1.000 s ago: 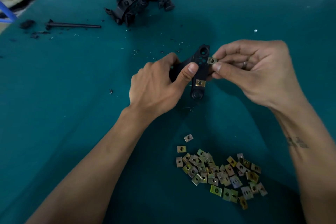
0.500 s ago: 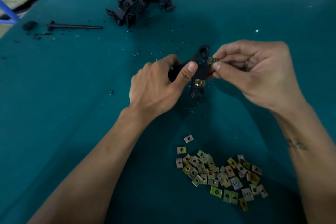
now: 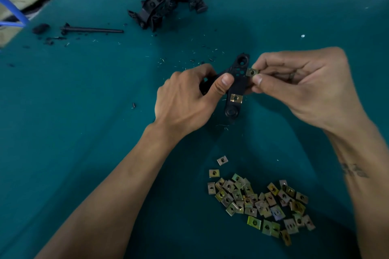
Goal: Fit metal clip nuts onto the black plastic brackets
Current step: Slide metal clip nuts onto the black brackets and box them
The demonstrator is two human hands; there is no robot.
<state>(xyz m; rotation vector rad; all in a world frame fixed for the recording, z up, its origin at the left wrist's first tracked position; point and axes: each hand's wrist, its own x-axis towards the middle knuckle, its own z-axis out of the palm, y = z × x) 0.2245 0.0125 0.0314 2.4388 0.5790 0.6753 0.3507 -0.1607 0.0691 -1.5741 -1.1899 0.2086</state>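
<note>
While one clip nut already sits on the black bracket, a second clip nut is only at the bracket's edge.

The left hand has its grip wrapped around the bracket, thumb across its face, holding it just above the tabletop. The right hand pinches the second nut between thumb and fingertips against the bracket's upper right side; it looks not yet fully seated. A large pile of loose nuts lies near the person, and a heap of black brackets rests at the far edge, so most of the work likely remains.
</note>
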